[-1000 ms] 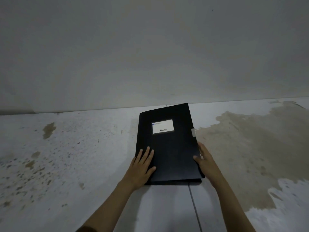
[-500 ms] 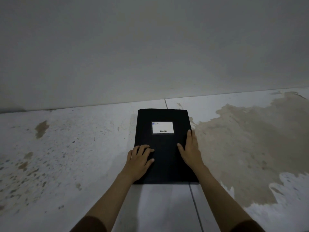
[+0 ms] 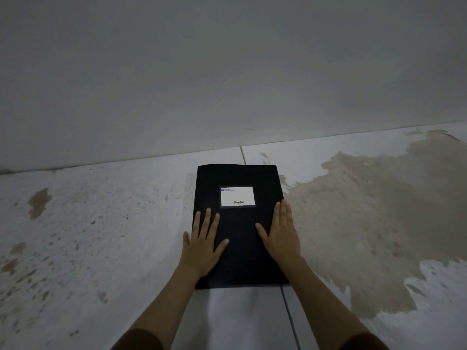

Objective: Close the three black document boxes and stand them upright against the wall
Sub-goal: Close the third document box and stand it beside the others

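Black and matte, a single document box (image 3: 238,223) lies flat on the tiled floor (image 3: 101,236), its lid down and its long sides running away from the camera toward the wall (image 3: 227,72). Its far edge sits near the foot of the wall but does not touch it; a strip of pale tile shows between them. A white label (image 3: 237,196) with small dark print sits on the upper half of the lid, roughly centred.

The left hand (image 3: 204,245) rests palm down on the lid's near left part, fingers spread apart and pointing toward the wall, the little finger hanging just over the box's left edge. The right hand (image 3: 281,234) lies flat on the near right part, fingers held together and straight along the right edge, thumb splayed inward. Neither hand grips anything; both are simply pressed flat on the cover. Both forearms come in from the bottom of the view, with dark sleeves (image 3: 141,339) just showing at the frame's lower edge.

A grout line (image 3: 290,317) runs from under the box's near right corner toward the camera, and another continues beyond the far edge up to the wall. A wide brownish stain (image 3: 374,218) spreads over the floor to the right of the box, reaching close to its right edge, and smaller brown specks (image 3: 39,202) dot the tiles on the left
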